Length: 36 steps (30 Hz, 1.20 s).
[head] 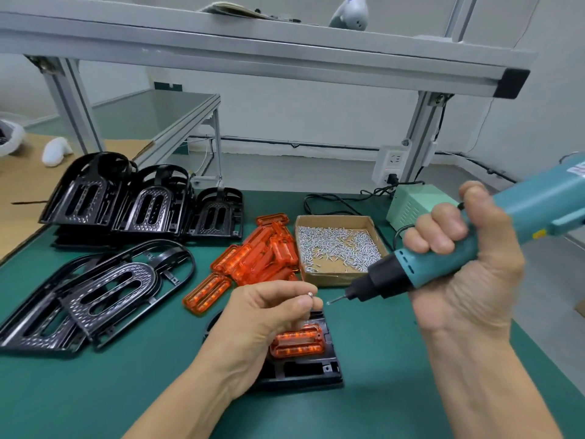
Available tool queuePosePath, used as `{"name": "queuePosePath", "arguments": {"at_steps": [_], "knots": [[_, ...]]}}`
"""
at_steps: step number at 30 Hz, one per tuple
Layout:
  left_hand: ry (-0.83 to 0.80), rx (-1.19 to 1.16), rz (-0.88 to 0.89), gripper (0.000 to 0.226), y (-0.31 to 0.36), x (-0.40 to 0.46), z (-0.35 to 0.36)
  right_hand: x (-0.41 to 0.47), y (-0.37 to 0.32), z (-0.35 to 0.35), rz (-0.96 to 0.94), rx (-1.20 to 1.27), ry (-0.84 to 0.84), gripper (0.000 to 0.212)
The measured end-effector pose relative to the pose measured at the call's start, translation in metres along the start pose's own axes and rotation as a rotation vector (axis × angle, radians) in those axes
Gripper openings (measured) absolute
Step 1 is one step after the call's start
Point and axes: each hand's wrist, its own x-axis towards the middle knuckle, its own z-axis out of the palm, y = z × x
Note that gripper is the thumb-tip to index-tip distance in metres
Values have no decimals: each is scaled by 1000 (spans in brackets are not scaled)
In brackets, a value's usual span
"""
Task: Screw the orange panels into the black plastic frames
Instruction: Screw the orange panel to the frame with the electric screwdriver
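My left hand (269,315) pinches a small silver screw (311,294) between its fingertips, raised above a black plastic frame (304,372) that lies on the green mat. An orange panel (299,343) is seated in that frame, partly hidden by my fingers. My right hand (462,258) grips a teal electric screwdriver (474,229); its bit tip (330,301) points left, a short way from the screw. A heap of orange panels (256,255) lies behind, and one single panel (205,294) lies beside it.
An open cardboard box of silver screws (338,248) stands behind the work spot. Stacked black frames (142,201) are at the back left, two more (95,296) lie flat on the left. A pale green power unit (418,204) with cables is back right.
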Motion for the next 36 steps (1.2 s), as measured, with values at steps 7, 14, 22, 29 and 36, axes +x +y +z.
{"name": "queuePosePath", "arguments": {"at_steps": [7, 14, 22, 29, 36], "knots": [[-11, 104, 73, 24, 0, -10, 4, -4, 4, 9, -19, 19, 20, 7], [-23, 138, 94, 22, 1, -14, 7, -7, 4, 8, -21, 14, 19, 8], [-22, 121, 93, 14, -5, -15, 8, -10, 4, 7, -35, -14, -6, 8], [14, 189, 170, 12, -8, -14, 13, -13, 7, 6, -85, 0, -22, 6], [4, 252, 143, 19, -14, -12, 5, -13, 13, 3, -59, -21, -23, 7]]}}
